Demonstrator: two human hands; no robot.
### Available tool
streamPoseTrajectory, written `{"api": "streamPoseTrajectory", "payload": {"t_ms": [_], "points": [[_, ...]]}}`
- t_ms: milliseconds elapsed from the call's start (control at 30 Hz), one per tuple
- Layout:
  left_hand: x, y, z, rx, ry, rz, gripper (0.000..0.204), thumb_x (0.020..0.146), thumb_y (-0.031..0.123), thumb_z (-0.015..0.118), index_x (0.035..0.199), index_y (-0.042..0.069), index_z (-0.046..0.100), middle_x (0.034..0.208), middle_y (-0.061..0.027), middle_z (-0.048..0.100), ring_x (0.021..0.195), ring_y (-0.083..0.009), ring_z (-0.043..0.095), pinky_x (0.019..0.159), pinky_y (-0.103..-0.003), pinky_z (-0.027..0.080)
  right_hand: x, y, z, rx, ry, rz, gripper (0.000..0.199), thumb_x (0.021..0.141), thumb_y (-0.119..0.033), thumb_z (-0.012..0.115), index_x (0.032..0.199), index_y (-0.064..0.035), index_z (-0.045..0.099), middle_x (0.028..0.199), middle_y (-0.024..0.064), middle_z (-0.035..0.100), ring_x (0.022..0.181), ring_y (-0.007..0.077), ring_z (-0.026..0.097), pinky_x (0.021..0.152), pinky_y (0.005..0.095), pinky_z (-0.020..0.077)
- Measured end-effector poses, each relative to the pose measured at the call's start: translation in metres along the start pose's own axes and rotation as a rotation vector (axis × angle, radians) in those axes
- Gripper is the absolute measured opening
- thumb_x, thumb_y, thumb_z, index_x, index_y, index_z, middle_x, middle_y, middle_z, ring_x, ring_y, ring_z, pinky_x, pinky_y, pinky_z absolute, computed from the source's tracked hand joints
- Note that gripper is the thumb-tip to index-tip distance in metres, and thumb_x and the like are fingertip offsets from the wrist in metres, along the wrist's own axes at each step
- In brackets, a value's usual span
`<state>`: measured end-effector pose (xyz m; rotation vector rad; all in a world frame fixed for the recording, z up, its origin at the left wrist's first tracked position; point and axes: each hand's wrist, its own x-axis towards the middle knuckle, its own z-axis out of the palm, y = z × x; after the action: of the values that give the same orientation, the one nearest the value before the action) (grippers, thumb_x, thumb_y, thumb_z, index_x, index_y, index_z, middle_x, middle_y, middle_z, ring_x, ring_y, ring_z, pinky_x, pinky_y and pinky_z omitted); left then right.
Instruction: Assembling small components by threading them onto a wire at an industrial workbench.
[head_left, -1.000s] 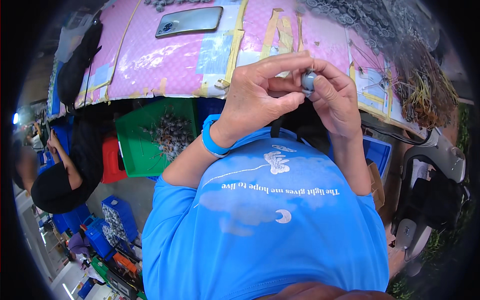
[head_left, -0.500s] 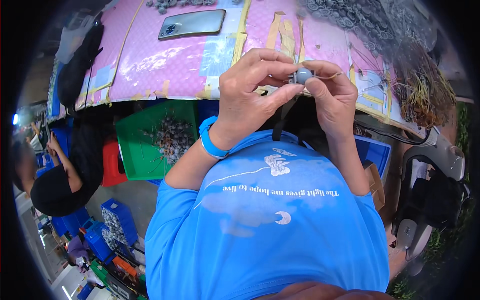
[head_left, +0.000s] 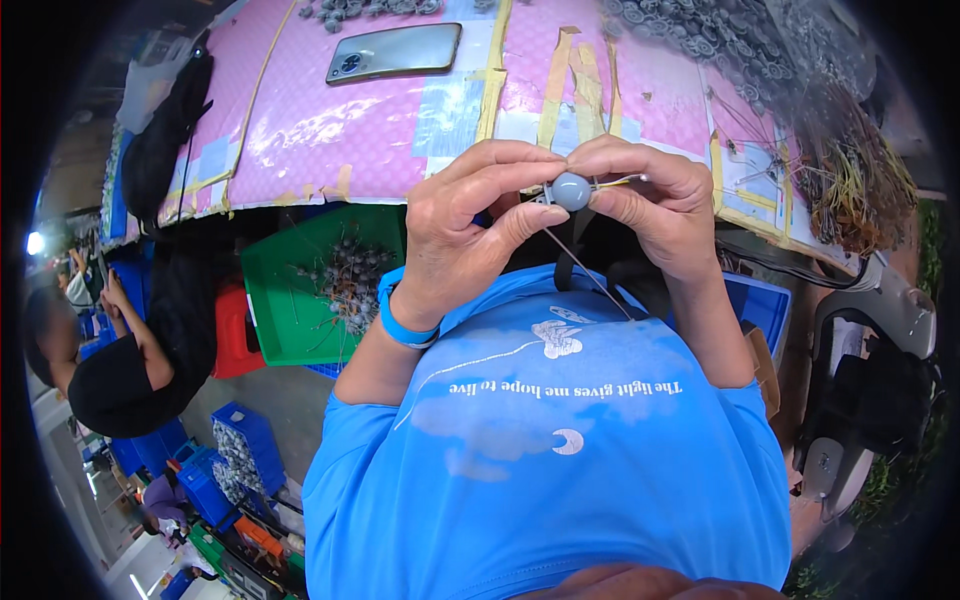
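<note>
A small grey part with a shiny round dome [head_left: 571,190] is pinched between my two hands above the table's near edge. My left hand [head_left: 462,212] grips it from the left with thumb and fingertips. From the other side my right hand [head_left: 655,205] closes on it, and light thin wires [head_left: 622,182] stick out by those fingers. A thin dark cord [head_left: 590,273] slants from near the part down over my shirt. My fingers hide the part's underside.
The table [head_left: 300,130] has a pink, taped cover and carries a phone [head_left: 395,52]. Grey round pieces [head_left: 700,40] and bundled wires [head_left: 845,180] lie at right. Below stands a green bin [head_left: 268,325] with wired grey parts. Another person [head_left: 120,375] is at left.
Both hands have moved slightly left and down with the grey part. Its dome has turned more toward me, and the dark cord now shows hanging below it.
</note>
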<state>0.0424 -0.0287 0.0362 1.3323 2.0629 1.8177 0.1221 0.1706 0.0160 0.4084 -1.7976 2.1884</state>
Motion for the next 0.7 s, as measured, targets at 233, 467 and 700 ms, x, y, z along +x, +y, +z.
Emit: {"api": "streamPoseTrajectory", "payload": {"t_ms": [233,467,700], "points": [[-0.006,-0.008,-0.004,-0.099,0.034,-0.017,0.027,0.082,0.004,0.076,0.108,0.002,0.071,0.106,-0.01,0.068,0.079,-0.0113,0.066,0.066,-0.023,0.057,-0.001,0.002,0.007,0.024,0.057,0.238,0.019,0.088,-0.004,0.069,0.104,0.0053,0.07,0.106,0.0182,0.069,0.093,0.0218,0.068,0.085,0.0331,0.0547],[-0.017,-0.003,-0.008,-0.088,0.053,-0.058,0.028,0.084,0.002,0.074,0.111,-0.001,0.07,0.113,-0.013,0.064,0.085,-0.0116,0.064,0.061,-0.02,0.054,-0.001,0.003,0.014,0.193,0.214,0.145,0.015,0.094,-0.008,0.064,0.103,0.0039,0.065,0.107,0.0163,0.068,0.092,0.0202,0.068,0.08,0.0306,0.0589],[-0.041,0.013,-0.044,0.17,0.164,-0.26,0.029,0.076,-0.002,0.078,0.104,0.001,0.072,0.103,-0.0069,0.069,0.068,-0.0055,0.059,0.058,-0.019,0.047,0.005,-0.01,0.04,-0.139,0.097,0.175,0.022,0.093,0.001,0.061,0.114,0.0032,0.057,0.106,0.0139,0.067,0.097,0.0201,0.067,0.086,0.032,0.0555]]}}
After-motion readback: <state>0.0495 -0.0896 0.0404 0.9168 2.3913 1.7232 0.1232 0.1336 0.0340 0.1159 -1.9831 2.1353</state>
